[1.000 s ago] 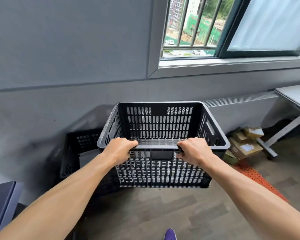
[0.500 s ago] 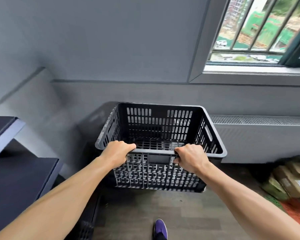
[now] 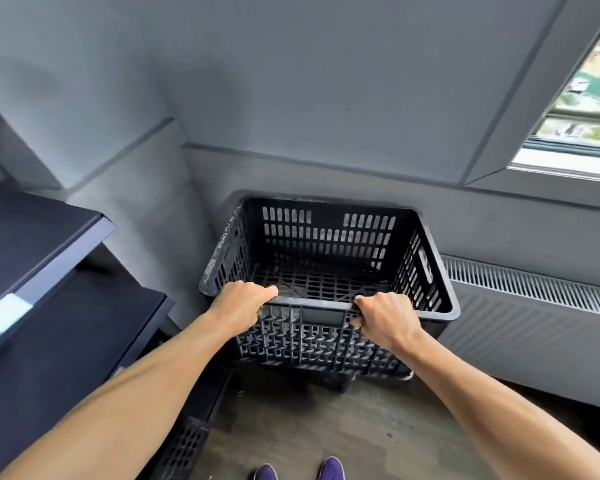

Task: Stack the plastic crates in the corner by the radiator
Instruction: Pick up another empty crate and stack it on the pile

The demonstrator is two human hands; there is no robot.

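Note:
A black slotted plastic crate (image 3: 326, 244) hangs upright in front of me, close to the grey wall in the corner. My left hand (image 3: 243, 301) grips the near rim at its left. My right hand (image 3: 383, 317) grips the same rim at its right. The crate is empty inside. Under its base a dark piece of another crate (image 3: 336, 382) shows on the floor, mostly hidden. A further black crate (image 3: 184, 445) lies low at the left, partly behind my left forearm. The grey radiator (image 3: 534, 317) runs along the wall just right of the held crate.
A dark cabinet with a stepped top (image 3: 49, 306) stands at the left, close to the crate. The window sill (image 3: 565, 168) juts out above the radiator. My purple shoes (image 3: 300, 471) are on the wood-look floor (image 3: 343, 431) below.
The view has swung left and down toward the corner. The crate, still in both hands, now sits nearer the wall and beside the radiator; the cardboard boxes have left the view.

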